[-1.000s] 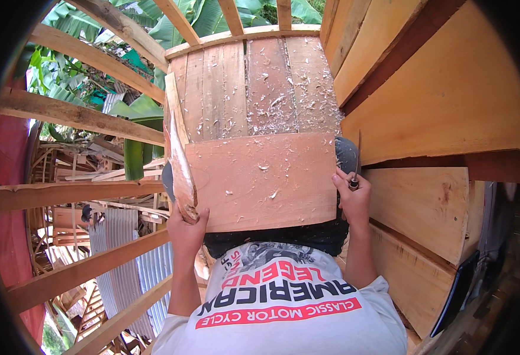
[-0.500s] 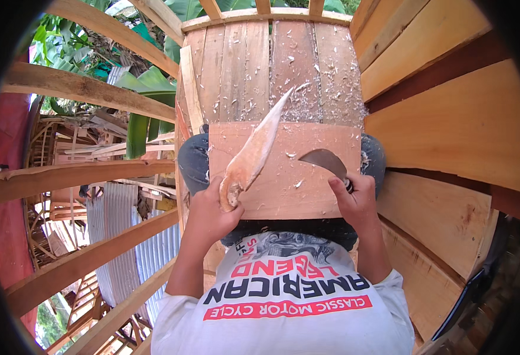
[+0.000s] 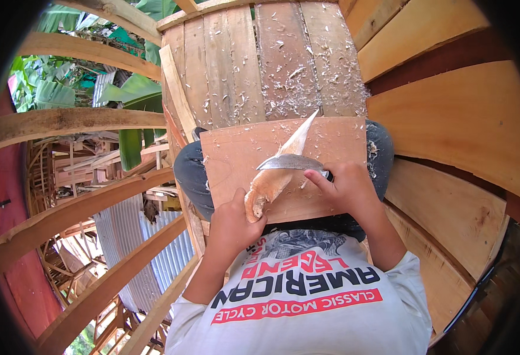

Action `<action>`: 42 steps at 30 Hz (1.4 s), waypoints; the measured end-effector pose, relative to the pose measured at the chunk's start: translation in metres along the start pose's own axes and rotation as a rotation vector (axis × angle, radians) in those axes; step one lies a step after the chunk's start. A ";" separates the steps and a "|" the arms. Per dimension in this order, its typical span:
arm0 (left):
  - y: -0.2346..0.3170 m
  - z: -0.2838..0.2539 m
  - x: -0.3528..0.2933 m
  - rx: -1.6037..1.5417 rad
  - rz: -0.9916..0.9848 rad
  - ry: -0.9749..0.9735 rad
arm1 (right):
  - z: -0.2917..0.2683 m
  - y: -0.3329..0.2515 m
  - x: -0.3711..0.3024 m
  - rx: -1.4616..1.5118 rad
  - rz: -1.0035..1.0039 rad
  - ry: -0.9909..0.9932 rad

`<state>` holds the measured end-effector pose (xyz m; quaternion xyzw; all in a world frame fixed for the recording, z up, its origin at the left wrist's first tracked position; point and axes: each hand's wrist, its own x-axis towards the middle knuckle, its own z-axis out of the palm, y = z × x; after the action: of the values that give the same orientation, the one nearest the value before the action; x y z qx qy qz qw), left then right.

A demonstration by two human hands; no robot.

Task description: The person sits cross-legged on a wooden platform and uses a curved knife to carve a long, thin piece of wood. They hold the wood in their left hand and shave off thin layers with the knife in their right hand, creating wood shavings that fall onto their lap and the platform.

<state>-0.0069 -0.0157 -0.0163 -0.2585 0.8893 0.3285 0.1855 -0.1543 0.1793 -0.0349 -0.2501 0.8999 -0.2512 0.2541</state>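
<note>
My left hand (image 3: 234, 223) grips the hooked end of a pale wood carving (image 3: 273, 182), shaped like a dagger with a long point. The carving slants away to the upper right above a flat wooden board (image 3: 227, 157) across my lap. In my right hand (image 3: 350, 188) is a curved knife (image 3: 292, 162), its handle mostly hidden by my fingers. The knife's blade lies across the middle of the carving, pointing left, with my right thumb stretched along near its base. Whether the carving's underside touches the board, I cannot tell.
Wood shavings (image 3: 295, 72) litter the plank floor (image 3: 212, 71) beyond the board. Curved wooden rails (image 3: 76, 124) run along the left, with corrugated metal sheets (image 3: 121, 242) and leaves past them. Wide wooden planks (image 3: 449, 127) form the right side. A loose stick (image 3: 177, 89) lies at the floor's left edge.
The knife has moved left from beside the carving onto it. The carving has shifted right and lower, with its point tilting further right. My view has shifted slightly.
</note>
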 end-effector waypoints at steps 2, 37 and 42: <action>-0.005 0.003 -0.002 0.031 0.010 0.019 | -0.003 0.002 0.004 -0.002 0.028 -0.001; -0.007 -0.014 -0.028 0.345 -0.123 -0.188 | 0.005 0.007 0.008 -0.185 0.188 -0.101; -0.007 -0.011 -0.034 0.319 -0.141 -0.162 | -0.008 -0.004 -0.003 -0.113 0.062 -0.135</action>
<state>0.0229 -0.0163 0.0050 -0.2604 0.8919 0.1893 0.3175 -0.1557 0.1802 -0.0253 -0.2525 0.9008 -0.1745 0.3073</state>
